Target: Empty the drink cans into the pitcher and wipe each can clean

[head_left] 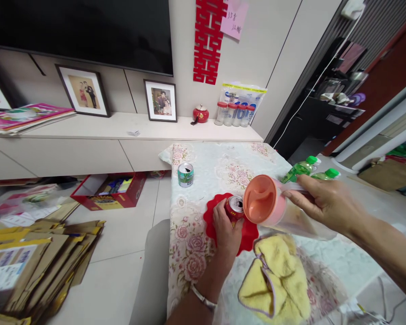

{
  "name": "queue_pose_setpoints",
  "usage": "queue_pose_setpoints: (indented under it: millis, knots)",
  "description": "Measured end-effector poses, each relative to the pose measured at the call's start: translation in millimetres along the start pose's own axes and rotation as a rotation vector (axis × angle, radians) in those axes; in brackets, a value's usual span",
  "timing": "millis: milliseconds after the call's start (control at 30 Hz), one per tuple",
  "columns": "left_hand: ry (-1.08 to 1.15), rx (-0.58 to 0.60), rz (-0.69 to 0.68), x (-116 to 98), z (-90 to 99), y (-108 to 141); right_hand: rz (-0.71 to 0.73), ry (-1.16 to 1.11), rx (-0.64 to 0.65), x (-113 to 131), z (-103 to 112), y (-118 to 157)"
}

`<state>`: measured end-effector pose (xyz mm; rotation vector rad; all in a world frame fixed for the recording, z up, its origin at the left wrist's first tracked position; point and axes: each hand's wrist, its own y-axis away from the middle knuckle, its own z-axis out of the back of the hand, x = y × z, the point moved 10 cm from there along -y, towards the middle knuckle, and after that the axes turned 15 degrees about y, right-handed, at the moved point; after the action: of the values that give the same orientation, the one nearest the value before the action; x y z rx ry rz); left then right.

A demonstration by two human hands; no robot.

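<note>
My left hand (228,229) is wrapped round a red can (235,206) with an open top, which stands over a scalloped red plate (250,235). In my right hand (316,198) is the handle of a clear pitcher (299,220) with a pink rim and orange lid (260,199). The pitcher is tipped on its side, its lid end close against the can's right side. Whether liquid is flowing cannot be made out. Nearer to me, a crumpled yellow cloth (282,280) lies on the flowered tablecloth (192,243).
A green can (186,175) stands at the table's far left. Green-capped bottles (299,169) are behind my right hand. Beyond the table, a white cabinet (115,131) bears picture frames, a red pot (200,113) and several jars. Flattened cardboard (50,257) and a red box (108,198) lie on the left floor.
</note>
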<state>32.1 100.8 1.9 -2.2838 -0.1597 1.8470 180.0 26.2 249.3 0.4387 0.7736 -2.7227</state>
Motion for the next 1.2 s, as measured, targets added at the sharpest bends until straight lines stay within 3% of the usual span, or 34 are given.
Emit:
queue_pose_setpoints:
  millis: [1200]
  knots:
    - [0.01,-0.012,-0.007,1.4,-0.9,0.0,0.065,0.064,-0.067,7.5,5.3,-1.8]
